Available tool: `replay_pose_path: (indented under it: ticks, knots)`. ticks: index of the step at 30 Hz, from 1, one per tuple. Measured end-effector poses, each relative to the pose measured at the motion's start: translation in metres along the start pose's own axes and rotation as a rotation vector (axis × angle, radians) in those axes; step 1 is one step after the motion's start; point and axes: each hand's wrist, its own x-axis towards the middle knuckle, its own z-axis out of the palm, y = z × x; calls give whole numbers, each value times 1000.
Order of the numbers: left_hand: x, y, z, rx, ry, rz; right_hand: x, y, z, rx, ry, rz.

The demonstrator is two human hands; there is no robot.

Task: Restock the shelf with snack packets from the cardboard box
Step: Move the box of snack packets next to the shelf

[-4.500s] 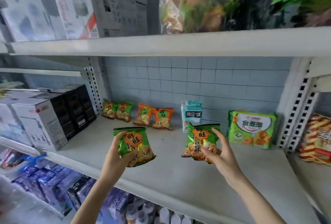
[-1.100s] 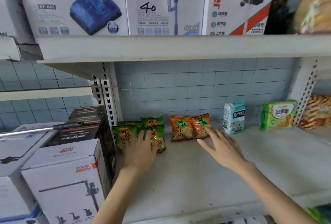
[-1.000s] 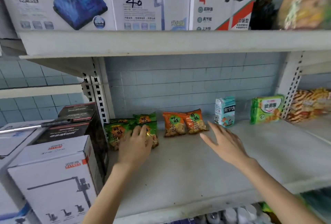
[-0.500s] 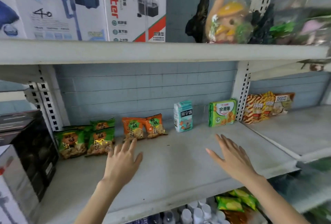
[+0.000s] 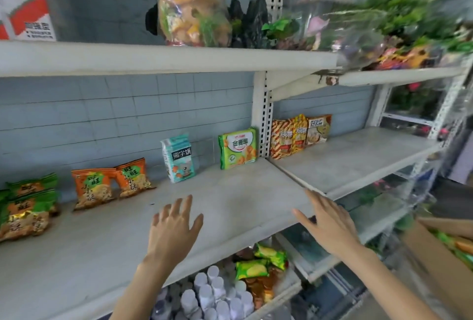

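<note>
Restocking is between loads: left hand [image 5: 174, 227] and right hand [image 5: 330, 227] hover spread and empty over the shelf [image 5: 230, 204]; next, likely, reach near right for snack packets [image 5: 459, 245] in the cardboard box [image 5: 435, 268].

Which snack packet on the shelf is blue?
The upright pale-blue packet between the orange packets and the green square packet; no other is blue.

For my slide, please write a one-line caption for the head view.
Left hand and right hand, both empty, above the shelf; packets at back, box lower right.
</note>
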Motion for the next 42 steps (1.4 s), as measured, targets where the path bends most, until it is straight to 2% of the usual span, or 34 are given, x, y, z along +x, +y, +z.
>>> replay_pose_path:
  ticks: [12,22,31,42]
  knots:
    - [93,139,27,-29,-74,292,4,101,-4,-71,0,277]
    - [157,267,67,-80,-156,570,5,191,3,6,9,581]
    - [170,383,102,-75,-177,702,-13,293,10,-2,0,727]
    - [153,533,134,-167,-154,742,-29,447,-11,-25,-7,775]
